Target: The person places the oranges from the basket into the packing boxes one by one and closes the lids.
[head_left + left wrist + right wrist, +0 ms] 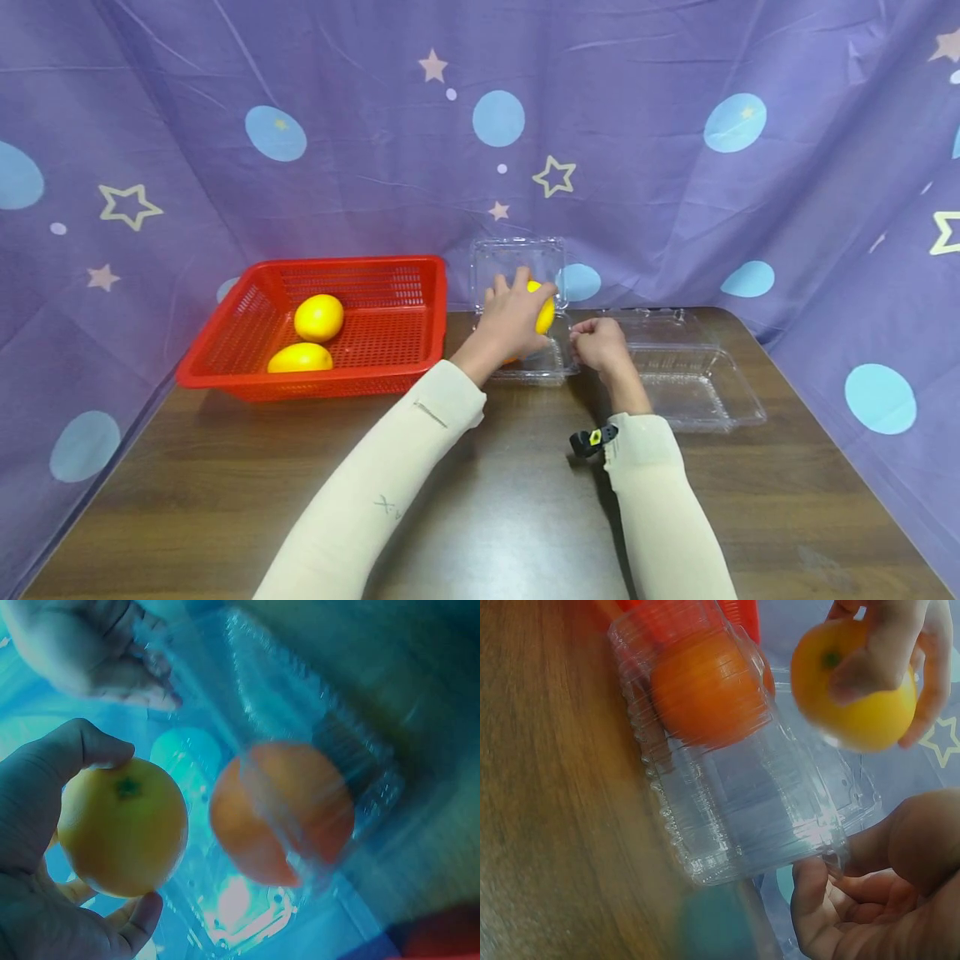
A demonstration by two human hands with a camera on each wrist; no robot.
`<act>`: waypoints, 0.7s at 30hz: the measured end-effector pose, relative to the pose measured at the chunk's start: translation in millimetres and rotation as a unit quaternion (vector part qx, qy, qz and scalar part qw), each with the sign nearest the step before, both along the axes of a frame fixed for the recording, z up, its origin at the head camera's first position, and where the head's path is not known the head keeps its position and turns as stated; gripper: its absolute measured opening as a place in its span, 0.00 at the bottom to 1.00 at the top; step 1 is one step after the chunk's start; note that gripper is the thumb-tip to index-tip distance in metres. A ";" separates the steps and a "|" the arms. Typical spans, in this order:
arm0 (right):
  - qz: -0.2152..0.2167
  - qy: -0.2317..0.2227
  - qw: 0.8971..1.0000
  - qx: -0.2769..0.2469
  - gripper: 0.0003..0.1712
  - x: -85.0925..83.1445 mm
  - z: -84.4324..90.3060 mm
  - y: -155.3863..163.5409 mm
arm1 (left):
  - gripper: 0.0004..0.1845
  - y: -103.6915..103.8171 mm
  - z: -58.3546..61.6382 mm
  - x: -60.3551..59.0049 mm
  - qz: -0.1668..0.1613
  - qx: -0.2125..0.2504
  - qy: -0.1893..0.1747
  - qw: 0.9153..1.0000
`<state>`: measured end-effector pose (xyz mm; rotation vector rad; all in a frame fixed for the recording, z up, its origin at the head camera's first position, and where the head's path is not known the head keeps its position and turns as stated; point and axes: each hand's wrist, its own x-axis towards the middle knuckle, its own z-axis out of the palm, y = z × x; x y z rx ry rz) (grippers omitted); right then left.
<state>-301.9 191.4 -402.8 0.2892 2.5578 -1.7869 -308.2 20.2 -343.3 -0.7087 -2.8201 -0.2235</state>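
Observation:
My left hand (pixel 508 321) grips a yellow orange (pixel 124 832) above an open clear plastic clamshell box (pixel 553 360), thumb on one side and fingers round the other. Inside that box, at its left end, lies a deeper-coloured orange (pixel 705 694), mostly hidden by my hand in the head view. The box's lid (pixel 517 250) stands raised at the back. With thumb and fingers, my right hand (pixel 889 900) pinches the box's right rim.
At the left a red perforated basket (pixel 438 325) holds two yellow fruits (pixel 318 317). A second clear box (pixel 697 392) lies open at the right of the wooden table (pixel 517 508). Behind hangs a purple curtain (pixel 637 208); a black strap device (pixel 588 442) is on my right wrist.

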 end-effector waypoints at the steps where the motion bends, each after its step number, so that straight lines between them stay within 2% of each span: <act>1: -0.001 -0.001 1.000 -0.002 0.15 -0.3 0.0 -0.2 | 0.42 1.9 -2.5 0.6 -0.003 -0.001 0.000 1.000; 9: 0.000 -0.004 1.000 0.016 0.15 -0.4 1.3 0.5 | 0.42 12.7 -20.3 1.6 -0.021 -0.011 -0.017 1.000; 15: 0.003 0.004 1.000 0.017 0.12 0.6 1.9 1.4 | 0.40 19.1 -27.8 2.7 -0.035 -0.011 -0.043 0.998; 21: 0.007 0.007 1.000 0.009 0.12 0.3 -0.8 0.7 | 0.37 21.5 -32.5 3.9 -0.036 -0.009 -0.061 0.997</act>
